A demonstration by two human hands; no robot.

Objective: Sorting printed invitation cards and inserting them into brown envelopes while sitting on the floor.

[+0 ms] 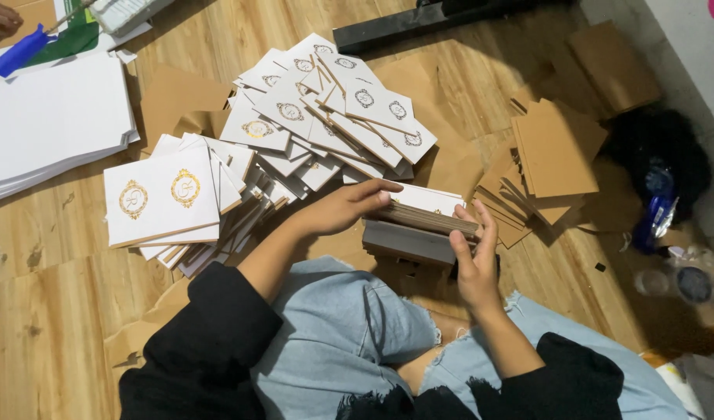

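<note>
- Centrally, left hand (349, 206) lies flat, fingers pressed on top of a stack of cards (423, 222), held just above the person's lap.
- Right hand (473, 260) grips the stack's near end, fingers spread against its edge, thumb up.
- Stack sits on a white box (403, 243) over the jeans (349, 327).
- Loose pile of white cards with gold emblems (295, 132) spreads on the wooden floor (46, 303), just beyond the hands.
- Brown card pieces (555, 148) lie to the right, near the stack.
- White sheets (54, 120) lie far left, well apart.
</note>
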